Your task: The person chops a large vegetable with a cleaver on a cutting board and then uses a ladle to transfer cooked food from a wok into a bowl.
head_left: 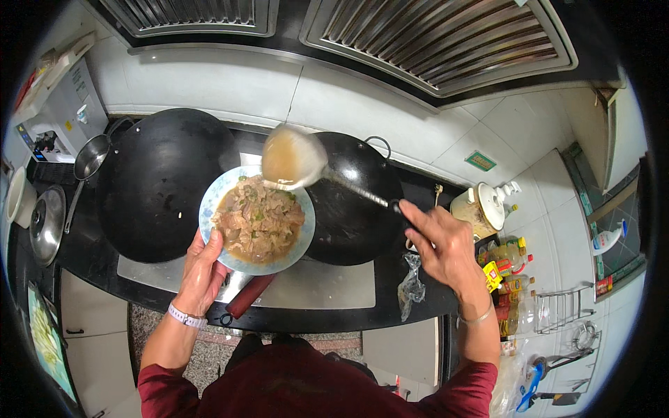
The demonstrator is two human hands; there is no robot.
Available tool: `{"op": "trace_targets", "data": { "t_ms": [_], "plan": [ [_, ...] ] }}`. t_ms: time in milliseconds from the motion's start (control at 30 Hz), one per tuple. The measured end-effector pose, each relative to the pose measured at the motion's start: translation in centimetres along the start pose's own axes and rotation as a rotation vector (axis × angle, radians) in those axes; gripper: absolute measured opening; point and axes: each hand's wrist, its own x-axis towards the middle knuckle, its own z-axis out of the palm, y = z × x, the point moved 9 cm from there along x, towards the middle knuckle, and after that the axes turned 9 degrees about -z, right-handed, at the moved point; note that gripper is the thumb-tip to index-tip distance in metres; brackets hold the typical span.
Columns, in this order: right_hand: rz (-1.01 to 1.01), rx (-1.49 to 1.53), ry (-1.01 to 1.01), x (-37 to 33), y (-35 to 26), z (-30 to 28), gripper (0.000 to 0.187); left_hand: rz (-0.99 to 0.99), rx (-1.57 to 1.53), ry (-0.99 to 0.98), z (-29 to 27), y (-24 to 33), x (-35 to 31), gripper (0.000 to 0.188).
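Note:
My left hand [200, 267] grips the near left rim of a pale blue patterned bowl [210, 193], thumb on top. Cooked meat slices with bits of green in brown sauce [258, 223] fill much of it. My right hand [442, 244] is closed around the dark handle end of a metal ladle [359, 193]. The ladle's head, blurred by motion, hovers at the bowl's far right rim with brownish liquid in it. Below sits a black wok [362, 226], partly hidden by the bowl. A red-brown handle [251, 296] sticks out toward me from under the bowl.
To the left stands a large black wok [160, 188]; beyond it are a small saucepan [92, 159] and a metal lid [47, 224]. At right are a cream pot [479, 207], a crumpled plastic bag [412, 285] and several bottles [512, 254]. A range hood [446, 42] overhangs the back.

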Motion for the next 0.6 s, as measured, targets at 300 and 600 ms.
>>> {"op": "trace_targets", "data": {
  "t_ms": [300,600],
  "plan": [
    [0.050,-0.135,0.018,-2.2,-1.4,-6.7,0.047,-0.026,-0.015,-0.039,1.3,-0.5,0.8,0.046],
    [0.476,-0.006,-0.570,-5.1,7.5,0.7,0.035,0.051,-0.024,0.018,-1.0,0.6,0.2,0.047]
  ]
}}
